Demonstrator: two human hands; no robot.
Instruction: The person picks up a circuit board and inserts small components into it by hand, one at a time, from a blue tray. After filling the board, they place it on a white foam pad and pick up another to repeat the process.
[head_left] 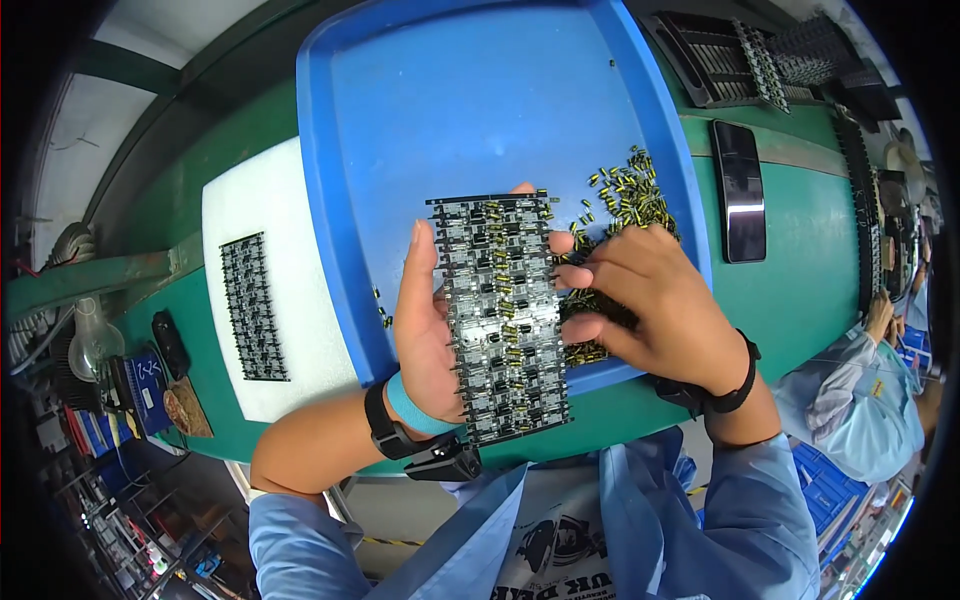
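Observation:
My left hand (pixel 418 325) holds a panel of small circuit boards (pixel 505 325) tilted upright, its thumb along the left edge and fingertips showing at the right edge. Small yellow-and-black cylindrical parts run down the panel's middle. Curled fingers bring my right hand (pixel 655 300) close to the panel's right edge, over a pile of the same cylindrical parts (pixel 630 195). Whatever lies between its fingertips is too hidden to make out. The pile sits in the right side of a blue tray (pixel 480 100), partly covered by my right hand.
Left of the tray, another board panel (pixel 255 305) lies on a white foam sheet (pixel 310 340). A black phone (pixel 739 190) rests on the green table (pixel 795 245) to the right. Black racks (pixel 715 60) stand at the far right. A co-worker's blue sleeve (pixel 865 400) shows at right.

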